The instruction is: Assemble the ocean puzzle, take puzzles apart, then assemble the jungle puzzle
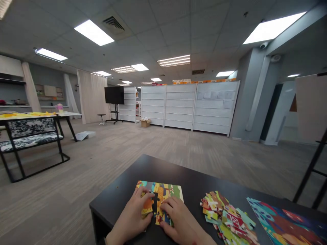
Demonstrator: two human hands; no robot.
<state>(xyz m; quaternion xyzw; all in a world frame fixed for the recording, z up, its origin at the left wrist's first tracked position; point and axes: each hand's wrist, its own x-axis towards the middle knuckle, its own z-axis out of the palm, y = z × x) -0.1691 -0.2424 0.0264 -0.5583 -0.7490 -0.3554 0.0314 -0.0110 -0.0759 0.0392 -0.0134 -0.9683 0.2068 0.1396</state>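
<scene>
A partly joined jigsaw puzzle [175, 190] lies on the black table [158, 167], with a dark gap running down its middle. My left hand [133, 215] is curled round the puzzle section [147, 206] left of the gap, thumb and fingers on its edges. On the other side of the gap, my right hand [181, 217] has its fingers and thumb closed on puzzle pieces [158, 217]. Both palms partly hide the lower puzzle. To the right is a heap of loose jigsaw pieces [230, 217], some showing a red barn.
A colourful picture sheet [288, 221] lies at the table's right end. Beyond stand a patterned chair [32, 131] beside a white-topped table [74, 114], a screen on a stand [114, 95], a cardboard box [145, 123] and white shelf panels [178, 107]. A black metal frame [310, 170] rises at right.
</scene>
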